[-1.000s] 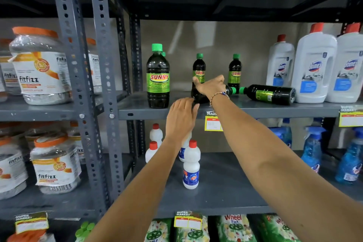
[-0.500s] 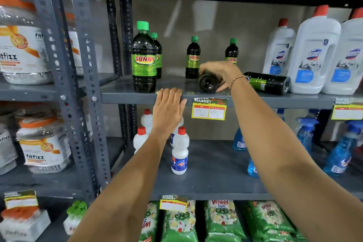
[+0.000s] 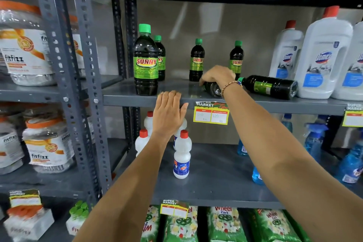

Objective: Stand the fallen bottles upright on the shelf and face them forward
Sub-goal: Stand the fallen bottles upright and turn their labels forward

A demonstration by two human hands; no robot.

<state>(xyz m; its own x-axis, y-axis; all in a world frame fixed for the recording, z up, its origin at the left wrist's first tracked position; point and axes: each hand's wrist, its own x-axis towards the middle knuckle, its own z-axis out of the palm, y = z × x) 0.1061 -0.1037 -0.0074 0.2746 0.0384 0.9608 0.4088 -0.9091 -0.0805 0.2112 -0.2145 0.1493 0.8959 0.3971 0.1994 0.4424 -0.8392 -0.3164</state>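
A: We see the grey shelf (image 3: 125, 92) first, with white jugs (image 3: 322, 61) at its right end.

B: Against them lies a fallen bottle (image 3: 269, 86), cap pointing left. Four more stand upright.

A: Our right hand (image 3: 217, 76) curls closed over a second fallen bottle (image 3: 213, 89), its base towards us.

B: Our left hand (image 3: 169, 114) lies flat, fingers together, on the shelf's front edge.

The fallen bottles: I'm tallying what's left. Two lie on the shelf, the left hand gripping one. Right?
Not quite. The head view shows the right hand gripping one fallen bottle; the left hand rests on the shelf edge. Two do lie down, the other beside it.
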